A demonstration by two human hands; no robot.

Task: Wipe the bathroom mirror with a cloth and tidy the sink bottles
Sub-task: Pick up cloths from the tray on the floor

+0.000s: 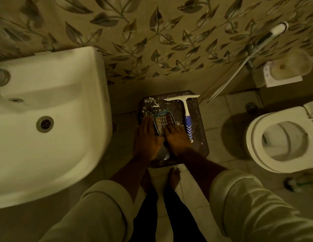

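A small rounded rectangle with a blue rim [163,121] lies on a dark speckled box [197,137] on the floor. A striped pattern shows inside it, and I cannot tell whether it is a mirror or a tray with cloth. My left hand [147,138] grips its left edge. My right hand [177,137] holds its lower right corner, fingers lying over the rim. A white squeegee with a blue handle [186,116] lies on the box just right of my hands. No bottles are in view.
A white washbasin [52,119] fills the left side. An open toilet [283,142] stands at the right, with a hose sprayer [267,36] on the leaf-patterned wall and a toilet brush [292,185] on the floor. My bare feet [173,179] stand just before the box.
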